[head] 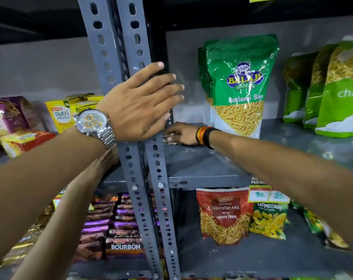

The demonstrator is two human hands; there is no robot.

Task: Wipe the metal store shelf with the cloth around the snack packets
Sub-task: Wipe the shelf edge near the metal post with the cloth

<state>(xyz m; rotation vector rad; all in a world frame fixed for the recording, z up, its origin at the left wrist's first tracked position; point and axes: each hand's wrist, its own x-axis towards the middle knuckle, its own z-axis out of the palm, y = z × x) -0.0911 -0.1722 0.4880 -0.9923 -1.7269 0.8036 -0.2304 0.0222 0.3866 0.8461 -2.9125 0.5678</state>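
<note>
your left hand (139, 106) lies flat against the grey slotted upright (131, 122) of the rack, fingers spread and straight, its grip loose and holding nothing; a silver watch (91, 123) sits on that wrist. your right hand (179, 134) reaches in from the right onto the metal shelf (202, 164), palm down at the back left corner just behind the upright, with a red, yellow and black band (205, 136) at the wrist. something pale and mottled shows under its fingertips, likely the cloth (169, 138), but it is mostly hidden by the upright, and you cannot tell whether that grip is closed on it or only pressing down. the green balaji ratlami sev packet (238, 85) stands upright on the same shelf just right of that hand, near it but not touching as far as you can see. further right stand more green snack packets (333, 93). on the lower shelf a red navratan mix packet (222, 215) leans beside a green corn snack packet (270, 219). left of the upright are yellow nutri choice boxes (60, 116) and, below, stacked bourbon biscuit packs (123, 245).
</note>
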